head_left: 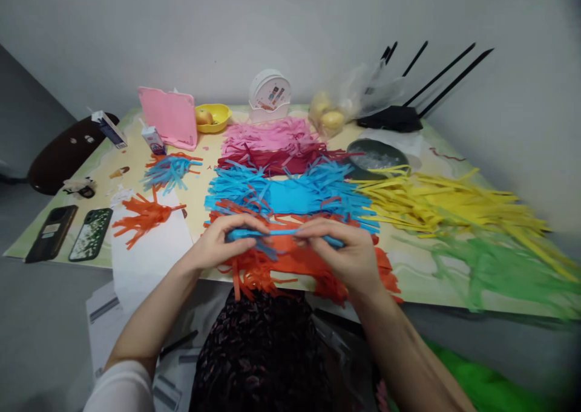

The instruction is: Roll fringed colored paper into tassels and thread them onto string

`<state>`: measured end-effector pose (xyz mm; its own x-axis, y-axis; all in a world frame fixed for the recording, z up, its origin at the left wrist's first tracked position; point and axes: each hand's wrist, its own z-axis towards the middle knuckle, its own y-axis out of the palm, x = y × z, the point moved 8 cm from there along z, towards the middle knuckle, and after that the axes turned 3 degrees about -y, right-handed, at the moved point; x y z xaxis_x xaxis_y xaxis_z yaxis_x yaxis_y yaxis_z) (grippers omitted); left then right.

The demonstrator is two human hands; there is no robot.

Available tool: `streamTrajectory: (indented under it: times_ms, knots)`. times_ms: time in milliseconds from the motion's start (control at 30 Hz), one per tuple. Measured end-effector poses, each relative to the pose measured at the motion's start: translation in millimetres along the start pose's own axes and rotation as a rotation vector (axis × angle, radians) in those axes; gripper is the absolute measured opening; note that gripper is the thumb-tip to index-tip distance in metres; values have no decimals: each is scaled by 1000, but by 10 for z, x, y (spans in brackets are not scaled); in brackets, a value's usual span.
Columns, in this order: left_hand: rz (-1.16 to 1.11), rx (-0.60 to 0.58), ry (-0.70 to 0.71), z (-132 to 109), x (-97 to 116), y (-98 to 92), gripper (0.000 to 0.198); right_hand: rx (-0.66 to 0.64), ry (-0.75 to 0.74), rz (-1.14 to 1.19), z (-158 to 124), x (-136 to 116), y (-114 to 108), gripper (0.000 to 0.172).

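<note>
A rolled blue strip of fringed tissue paper [285,233] stretches between my hands above the table's front edge. My left hand [227,239] is closed on its left end, thumb beneath and fingers over the top. The right end sits in the closed fingers of my right hand [342,245]. Just under both hands lies orange fringed paper [295,255], its strips spreading to the sides. Behind it is a stack of blue fringed paper [290,195], then dark red fringe [272,161] and pink fringe [272,135].
Finished-looking tassels, blue-and-orange [170,171] and orange [145,215], lie left by two phones [91,235]. Yellow fringe [454,203] and green fringe [490,267] spread right. Behind stand a pink tablet case [170,117], a yellow bowl [222,117] and a black router [390,118].
</note>
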<state>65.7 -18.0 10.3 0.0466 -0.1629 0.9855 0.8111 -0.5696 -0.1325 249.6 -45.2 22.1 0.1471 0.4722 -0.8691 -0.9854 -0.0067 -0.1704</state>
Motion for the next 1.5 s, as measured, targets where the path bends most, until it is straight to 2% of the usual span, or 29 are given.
streamTrajectory:
  times_ms: [133,233,300,400,500,633,700,767,833,1000,1100,1267,1400,1500]
  knots:
    - [372,-85,134,37,359,11,30,-102,-272,-219,-46,-366,113,28]
    - [452,-245,107,72,343,150,18,-192,-398,-268,-112,-517,189,28]
    - [516,-276,101,66,286,196,15,-267,-393,-292,-135,-524,208,29]
    - [801,-100,238,15,311,150,17,-382,-180,-276,-75,-348,190,33]
    - [1037,84,474,-122,402,159,22,-406,105,-135,38,-73,183,36]
    - [1148,204,810,-350,458,223,22,-559,362,270,0,194,516,31]
    - [1152,255,859,-398,434,197,24,-554,465,435,-71,270,655,32]
    - [1095,321,817,-389,405,128,25,-476,510,495,-115,299,709,31]
    - [1002,402,735,-350,382,61,23,-386,488,483,-117,259,704,28]
    - [717,541,514,-182,380,26,12,-235,242,347,54,-34,579,23]
    - [477,528,443,-41,399,19,13,-207,133,295,192,-136,504,21]
    - [170,426,302,234,276,-29,20,-95,80,270,379,-82,376,14]
    - [116,455,254,376,145,-59,21,13,-59,57,443,-98,321,6]
    - [89,592,178,446,23,-206,20,-49,-291,-248,519,-167,293,16]
